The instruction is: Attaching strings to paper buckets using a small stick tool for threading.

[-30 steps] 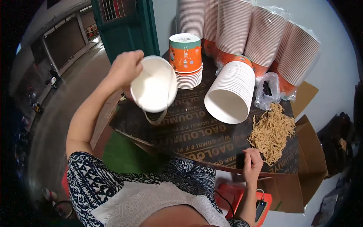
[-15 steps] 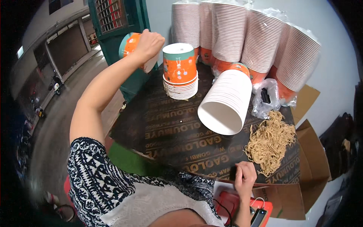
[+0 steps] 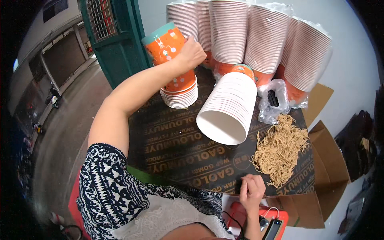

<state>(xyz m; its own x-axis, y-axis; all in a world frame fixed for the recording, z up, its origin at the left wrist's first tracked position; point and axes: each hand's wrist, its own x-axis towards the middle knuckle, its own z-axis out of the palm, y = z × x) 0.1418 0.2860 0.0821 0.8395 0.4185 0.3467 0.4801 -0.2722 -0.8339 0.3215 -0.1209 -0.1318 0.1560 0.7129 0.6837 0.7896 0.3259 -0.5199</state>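
My left hand (image 3: 193,54) is closed round an orange paper tub (image 3: 162,44) with a green band, its rim side hidden by my hand and arm. The tub tilts over a stack of nested paper tubs (image 3: 180,97), orange above with white rims below; whether they touch I cannot tell. Thin strands poke out at the stack's foot. At the near edge of the table my right hand (image 3: 253,190) rests with its fingers curled in and nothing showing in them. Beyond it lies a heap of tan, noodle-like strands (image 3: 282,154).
A white nested tub stack (image 3: 226,110) lies on its side mid-table (image 3: 180,156). Tall plastic-wrapped tub stacks (image 3: 229,34) line the wall. A clear bag (image 3: 274,102) holds something black. An open cardboard box (image 3: 326,160) stands right, a green door (image 3: 114,44) left.
My left hand has swung rightward with the orange tub, from beside the upright stack to over it. The view has shifted slightly. My right hand stays at the table edge.
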